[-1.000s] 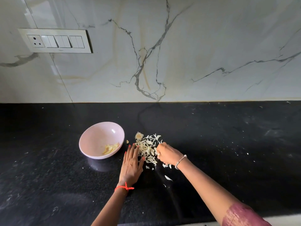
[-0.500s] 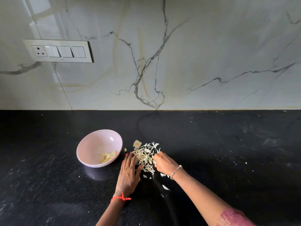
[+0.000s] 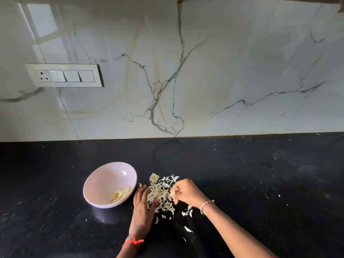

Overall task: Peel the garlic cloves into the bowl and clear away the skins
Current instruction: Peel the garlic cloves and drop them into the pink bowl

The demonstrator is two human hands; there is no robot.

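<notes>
Grip: right hand (image 3: 187, 192) pinches a garlic skin (image 3: 172, 192); left hand (image 3: 143, 207) lies flat, fingers straight, walling the skin pile (image 3: 160, 195). Peeled cloves (image 3: 121, 195) lie in the pink bowl (image 3: 104, 175). Best practice: sweep stray skins (image 3: 188, 229) across the desk (image 3: 260, 183) against the left palm.

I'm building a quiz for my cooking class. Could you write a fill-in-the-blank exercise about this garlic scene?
The peeled garlic cloves lie inside the ____ bowl.
The pile of skins lies on the bowl's ____ side.
The right hand pinches a skin piece, while the left hand lies ____ on the countertop.
Missing words: pink; right; flat.
</notes>
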